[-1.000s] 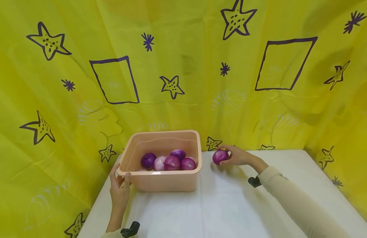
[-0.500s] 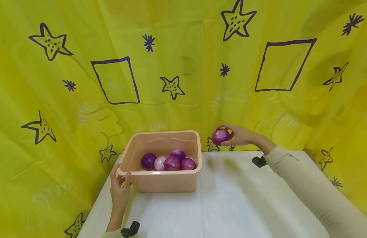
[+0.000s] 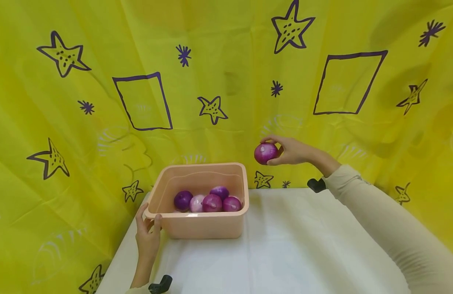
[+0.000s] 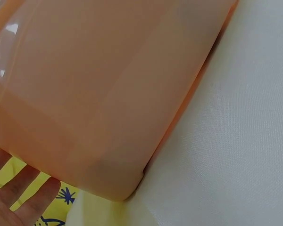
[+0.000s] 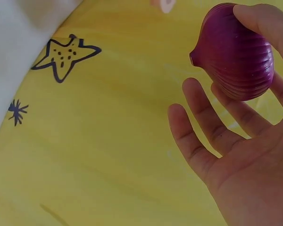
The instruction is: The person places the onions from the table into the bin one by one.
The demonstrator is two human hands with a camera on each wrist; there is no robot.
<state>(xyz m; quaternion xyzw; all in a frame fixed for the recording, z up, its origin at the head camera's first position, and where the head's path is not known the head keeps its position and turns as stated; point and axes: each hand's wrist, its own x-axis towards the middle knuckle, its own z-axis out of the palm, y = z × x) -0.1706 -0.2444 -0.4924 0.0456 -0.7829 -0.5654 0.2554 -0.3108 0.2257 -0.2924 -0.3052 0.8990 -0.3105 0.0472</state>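
A purple-red onion [image 3: 265, 153] is held up in the air by my right hand [image 3: 290, 151], right of the bin and above its rim level in the head view. Thumb and fingers pinch it, and the right wrist view shows the ridged onion [image 5: 238, 54] with its pointed tip facing left. My left hand [image 3: 147, 237] grips the near left corner of the peach plastic bin [image 3: 202, 226]. Several onions [image 3: 212, 202] lie inside, most purple and one pale pink [image 3: 197, 203]. In the left wrist view the bin wall [image 4: 99, 94] fills most of the picture, with fingers [image 4: 40, 197] at its edge.
The bin stands on a white-covered table [image 3: 285, 253], near its back left. A yellow curtain [image 3: 241, 134] printed with stars and squares hangs behind the table and along its sides. A dark piece [image 3: 316, 185] sits at the right wrist.
My right hand has lifted the onion from the tabletop, raising it well above the surface and slightly left. My left hand and the bin have stayed where they were.
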